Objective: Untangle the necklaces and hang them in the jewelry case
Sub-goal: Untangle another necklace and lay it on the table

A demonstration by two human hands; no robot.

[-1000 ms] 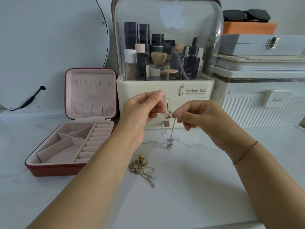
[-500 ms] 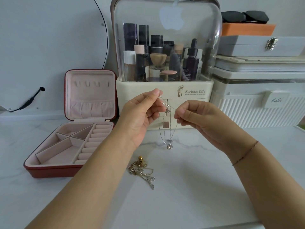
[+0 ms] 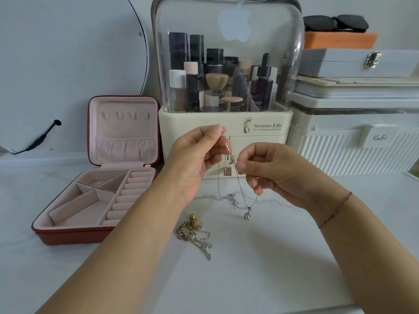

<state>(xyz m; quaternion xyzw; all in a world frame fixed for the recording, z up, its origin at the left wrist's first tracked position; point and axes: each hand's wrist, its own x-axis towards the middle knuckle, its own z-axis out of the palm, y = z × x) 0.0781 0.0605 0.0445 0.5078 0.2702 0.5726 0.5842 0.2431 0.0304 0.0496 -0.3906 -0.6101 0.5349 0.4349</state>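
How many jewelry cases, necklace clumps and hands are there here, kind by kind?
Jewelry case: 1
Necklace clumps: 2, the held clump and the table clump
Hands: 2, left hand and right hand
Total: 5

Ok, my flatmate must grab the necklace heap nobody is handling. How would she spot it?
Find the clear-domed cosmetics organizer at the back of the white table. In front of it, nearer the viewer than the left hand and right hand, a small tangle of chains lies on that table. Unlike the silver necklaces those hands dangle, it is mostly gold, with a round bead, and untouched.
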